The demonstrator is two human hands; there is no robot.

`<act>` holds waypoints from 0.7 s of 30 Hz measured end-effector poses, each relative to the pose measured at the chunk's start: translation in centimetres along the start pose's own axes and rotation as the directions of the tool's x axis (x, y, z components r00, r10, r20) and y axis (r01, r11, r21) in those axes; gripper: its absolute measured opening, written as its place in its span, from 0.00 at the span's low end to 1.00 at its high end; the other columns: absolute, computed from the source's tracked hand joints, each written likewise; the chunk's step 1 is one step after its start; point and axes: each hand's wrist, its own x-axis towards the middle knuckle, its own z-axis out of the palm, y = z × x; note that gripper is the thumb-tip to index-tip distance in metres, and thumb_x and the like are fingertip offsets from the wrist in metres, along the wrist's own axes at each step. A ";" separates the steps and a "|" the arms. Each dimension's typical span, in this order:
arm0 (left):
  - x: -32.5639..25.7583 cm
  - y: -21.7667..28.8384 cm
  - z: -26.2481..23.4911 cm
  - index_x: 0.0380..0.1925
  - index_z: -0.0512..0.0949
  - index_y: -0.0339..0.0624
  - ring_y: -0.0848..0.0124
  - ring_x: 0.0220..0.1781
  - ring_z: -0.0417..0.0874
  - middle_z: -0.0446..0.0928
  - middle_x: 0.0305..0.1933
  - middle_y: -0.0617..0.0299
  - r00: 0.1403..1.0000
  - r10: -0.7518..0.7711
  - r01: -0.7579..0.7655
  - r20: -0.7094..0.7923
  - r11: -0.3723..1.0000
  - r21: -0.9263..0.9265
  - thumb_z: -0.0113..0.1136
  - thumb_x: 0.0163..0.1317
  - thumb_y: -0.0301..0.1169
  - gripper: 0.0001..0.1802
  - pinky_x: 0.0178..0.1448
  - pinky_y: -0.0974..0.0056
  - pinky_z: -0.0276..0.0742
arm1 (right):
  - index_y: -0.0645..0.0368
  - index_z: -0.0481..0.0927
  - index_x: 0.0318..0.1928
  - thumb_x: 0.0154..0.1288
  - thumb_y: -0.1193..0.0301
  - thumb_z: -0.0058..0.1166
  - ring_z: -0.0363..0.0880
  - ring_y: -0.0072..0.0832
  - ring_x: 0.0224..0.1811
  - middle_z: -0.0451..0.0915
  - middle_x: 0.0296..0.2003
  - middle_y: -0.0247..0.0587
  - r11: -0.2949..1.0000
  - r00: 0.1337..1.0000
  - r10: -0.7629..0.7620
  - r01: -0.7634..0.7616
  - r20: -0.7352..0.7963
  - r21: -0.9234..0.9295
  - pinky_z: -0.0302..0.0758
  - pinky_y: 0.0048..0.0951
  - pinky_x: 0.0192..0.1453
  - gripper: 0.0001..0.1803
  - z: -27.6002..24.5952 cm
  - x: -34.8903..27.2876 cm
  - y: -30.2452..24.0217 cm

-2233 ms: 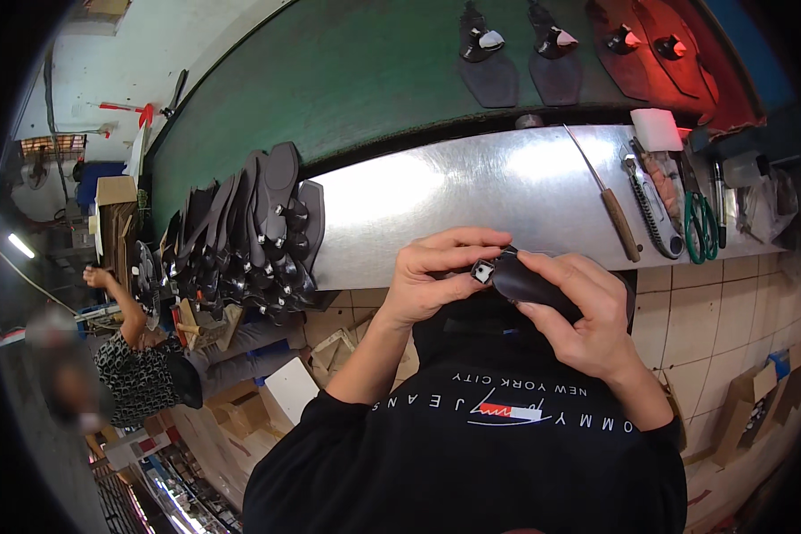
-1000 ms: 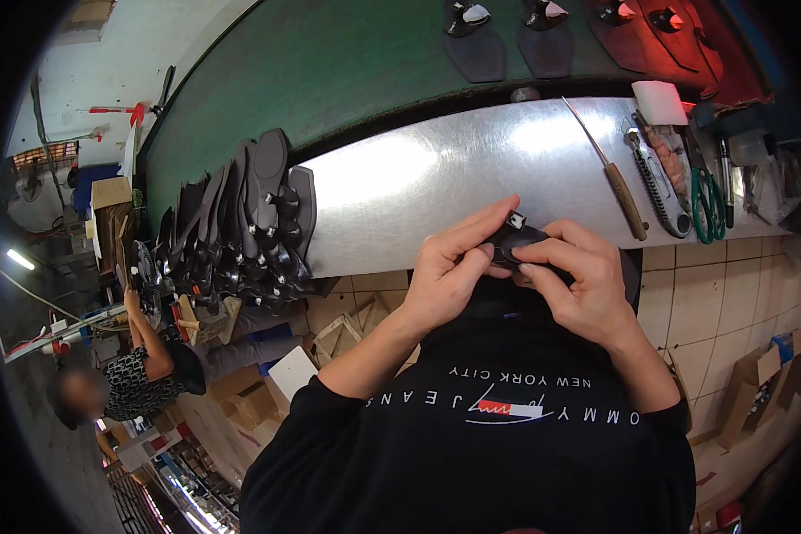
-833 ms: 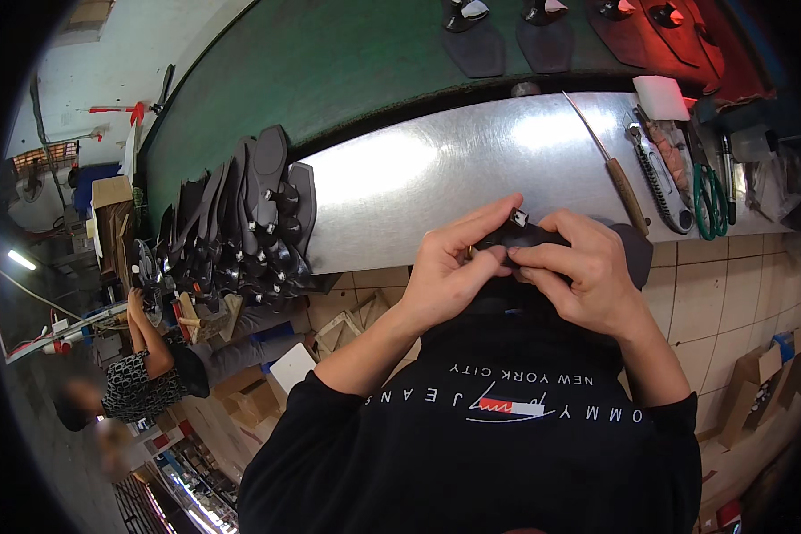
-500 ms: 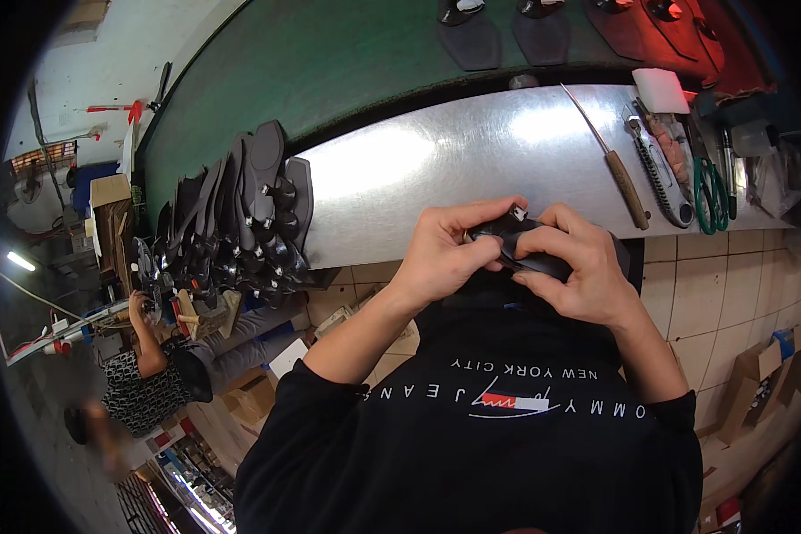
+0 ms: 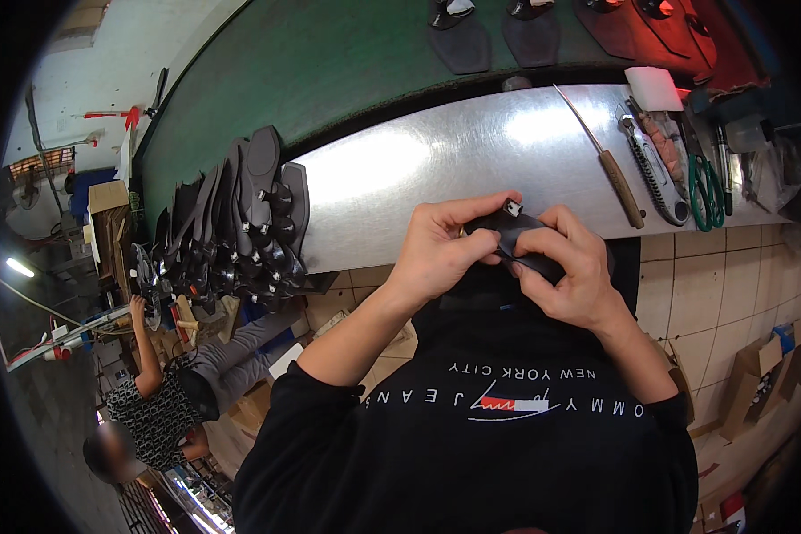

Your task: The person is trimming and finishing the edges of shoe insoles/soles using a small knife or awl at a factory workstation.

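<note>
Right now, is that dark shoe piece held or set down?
Held: the left fingers and right fingers both grip the dark shoe piece.

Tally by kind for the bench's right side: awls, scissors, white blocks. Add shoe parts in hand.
Steel awl with brown wooden handle: 1
Green-handled metal scissors: 1
White rectangular block: 1
Held black shoe part: 1
Total: 4

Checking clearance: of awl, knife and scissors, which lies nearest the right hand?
The wooden-handled awl, leftmost of the three; the utility knife and green-handled scissors lie farther from the right hand.
</note>
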 end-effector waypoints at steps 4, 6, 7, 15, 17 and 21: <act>0.2 0.5 -0.7 0.55 0.77 0.32 0.69 0.39 0.87 0.79 0.55 0.50 0.979 -0.199 0.203 0.043 0.962 -0.182 0.52 0.55 0.14 0.24 0.36 0.73 0.86 | 0.53 0.81 0.34 0.43 0.74 0.65 0.76 0.37 0.27 0.72 0.31 0.42 0.970 0.975 -0.206 0.193 -0.081 -0.146 0.73 0.32 0.29 0.13 0.5 -0.3 0.1; 0.3 0.6 -1.0 0.55 0.76 0.31 0.67 0.36 0.87 0.79 0.54 0.48 0.966 -0.247 0.258 0.076 0.934 -0.248 0.52 0.55 0.14 0.24 0.34 0.73 0.87 | 0.52 0.81 0.34 0.42 0.73 0.66 0.75 0.37 0.26 0.72 0.31 0.43 0.930 0.940 -0.322 0.292 -0.110 -0.225 0.71 0.32 0.27 0.14 0.7 -0.4 0.2; 0.3 0.7 -1.1 0.55 0.76 0.30 0.66 0.33 0.88 0.79 0.54 0.46 0.949 -0.296 0.316 0.112 0.897 -0.309 0.52 0.55 0.14 0.24 0.33 0.73 0.87 | 0.52 0.81 0.34 0.42 0.73 0.66 0.75 0.37 0.26 0.72 0.31 0.43 0.929 0.940 -0.324 0.294 -0.109 -0.226 0.71 0.32 0.27 0.14 0.8 -0.5 0.1; 0.2 0.1 -1.5 0.62 0.68 0.31 0.68 0.39 0.87 0.75 0.60 0.45 0.979 -0.158 0.197 0.130 0.900 -0.388 0.49 0.65 0.25 0.24 0.31 0.74 0.86 | 0.55 0.82 0.39 0.47 0.74 0.64 0.76 0.38 0.26 0.74 0.32 0.42 0.957 0.963 -0.256 0.240 -0.081 -0.163 0.73 0.33 0.29 0.15 0.1 0.0 -1.5; -0.2 -0.4 -0.8 0.63 0.67 0.31 0.70 0.42 0.86 0.74 0.60 0.46 0.997 -0.074 0.079 0.028 0.939 -0.334 0.49 0.68 0.29 0.24 0.31 0.75 0.85 | 0.56 0.81 0.42 0.49 0.75 0.64 0.77 0.38 0.27 0.76 0.32 0.43 0.963 0.974 -0.224 0.214 -0.042 -0.163 0.74 0.34 0.31 0.16 -0.1 0.2 -1.9; -0.7 -1.1 -0.8 0.62 0.70 0.36 0.78 0.40 0.82 0.80 0.49 0.56 0.994 -0.108 0.100 -0.029 0.973 -0.207 0.47 0.71 0.32 0.21 0.31 0.75 0.81 | 0.59 0.78 0.42 0.57 0.77 0.61 0.80 0.42 0.30 0.80 0.28 0.47 0.998 0.997 0.027 -0.031 -0.067 -0.058 0.74 0.37 0.32 0.12 -0.7 0.3 -1.9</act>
